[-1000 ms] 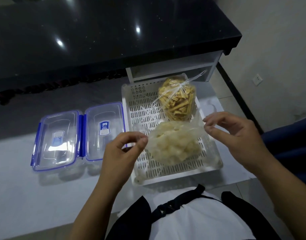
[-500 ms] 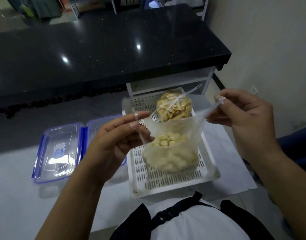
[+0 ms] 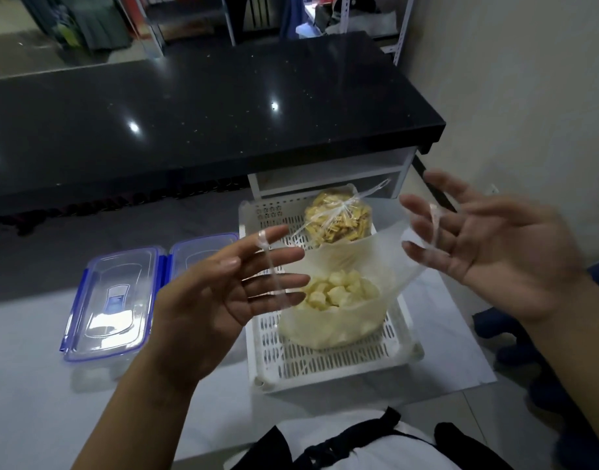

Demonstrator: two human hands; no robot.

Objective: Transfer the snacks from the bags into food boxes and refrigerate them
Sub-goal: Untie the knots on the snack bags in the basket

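No text was legible. The lid of the left food box carried a blue label at its centre — too blurred to read. The white basket bore a small embossed mark at its 11 o'clock corner — the characters could not be made out. No brand, number or sign was readable elsewhere.

You face a white tabletop with a white slotted tray on it. Beyond it runs a glossy black counter. Metal shelving stands at the far end, a pale wall on the right.
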